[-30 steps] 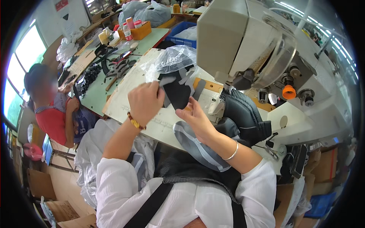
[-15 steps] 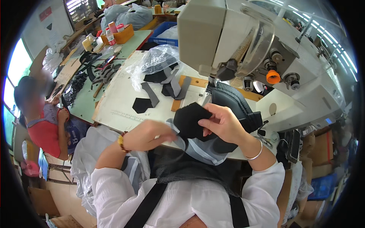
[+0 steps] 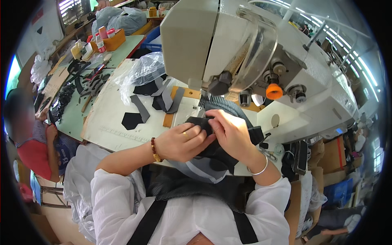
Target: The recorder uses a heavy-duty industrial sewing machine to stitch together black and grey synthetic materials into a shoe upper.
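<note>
Both of my hands meet in front of the sewing machine (image 3: pixel 192 45), fingers closed on a black fabric piece (image 3: pixel 198 121). My left hand (image 3: pixel 183 141) pinches it from the left, its fingertips close to those of my right hand (image 3: pixel 232 136). Most of the piece is hidden behind my fingers. Below and behind them lies a padded black and grey sewn item (image 3: pixel 204 169), partly over the table's front edge. Its ribbed dark part (image 3: pixel 232 107) reaches up under the machine head.
Left of the machine on the white table (image 3: pixel 108 118) lie a black cut piece (image 3: pixel 132 121), grey strips (image 3: pixel 140 108) and a clear plastic bag (image 3: pixel 143 69). Farther left a person (image 3: pixel 34 159) sits at a green table (image 3: pixel 73 116) with black scraps. A phone-like black object (image 3: pixel 301 157) stands right.
My left hand has come in from the left and closed on the black fabric piece beside my right hand. The piece is now lower and turned. The whole view has shifted somewhat.
</note>
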Motion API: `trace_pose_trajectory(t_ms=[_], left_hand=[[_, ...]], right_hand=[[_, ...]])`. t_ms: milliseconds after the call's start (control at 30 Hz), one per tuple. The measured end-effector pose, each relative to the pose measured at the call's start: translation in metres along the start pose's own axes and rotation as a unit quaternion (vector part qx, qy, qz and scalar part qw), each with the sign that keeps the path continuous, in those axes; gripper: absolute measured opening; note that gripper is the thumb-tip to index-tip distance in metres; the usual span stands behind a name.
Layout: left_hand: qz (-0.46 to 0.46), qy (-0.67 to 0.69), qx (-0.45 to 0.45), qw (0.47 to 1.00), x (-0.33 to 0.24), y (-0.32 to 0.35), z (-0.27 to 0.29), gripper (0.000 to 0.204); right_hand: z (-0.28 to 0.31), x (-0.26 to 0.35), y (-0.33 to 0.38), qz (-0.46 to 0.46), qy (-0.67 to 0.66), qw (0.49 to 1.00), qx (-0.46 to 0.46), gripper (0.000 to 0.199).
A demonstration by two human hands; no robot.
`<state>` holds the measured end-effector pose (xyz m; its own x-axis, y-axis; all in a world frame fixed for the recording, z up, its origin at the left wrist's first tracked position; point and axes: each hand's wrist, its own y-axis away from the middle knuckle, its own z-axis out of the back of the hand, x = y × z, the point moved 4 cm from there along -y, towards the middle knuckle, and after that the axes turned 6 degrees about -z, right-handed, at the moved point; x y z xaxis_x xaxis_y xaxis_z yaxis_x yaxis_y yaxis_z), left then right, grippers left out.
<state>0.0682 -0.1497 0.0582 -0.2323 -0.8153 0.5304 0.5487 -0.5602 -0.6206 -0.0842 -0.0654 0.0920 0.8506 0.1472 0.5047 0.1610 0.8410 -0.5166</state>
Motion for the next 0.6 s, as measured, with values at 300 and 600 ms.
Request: trace_pose_trajectory(t_ms=[300, 600], left_hand=[[0.065, -0.086, -0.101, 0.989, 0.032, 0.009, -0.016, 0.024], [0.065, -0.057, -0.099, 0.991, 0.04, 0.009, -0.021, 0.024]], right_hand=[[0.006, -0.046, -0.005, 0.046, 0.113, 0.988, -0.097, 0.025], [0.014, -0.051, 0.003, 0.025, 0.022, 0.999, -0.025, 0.038]])
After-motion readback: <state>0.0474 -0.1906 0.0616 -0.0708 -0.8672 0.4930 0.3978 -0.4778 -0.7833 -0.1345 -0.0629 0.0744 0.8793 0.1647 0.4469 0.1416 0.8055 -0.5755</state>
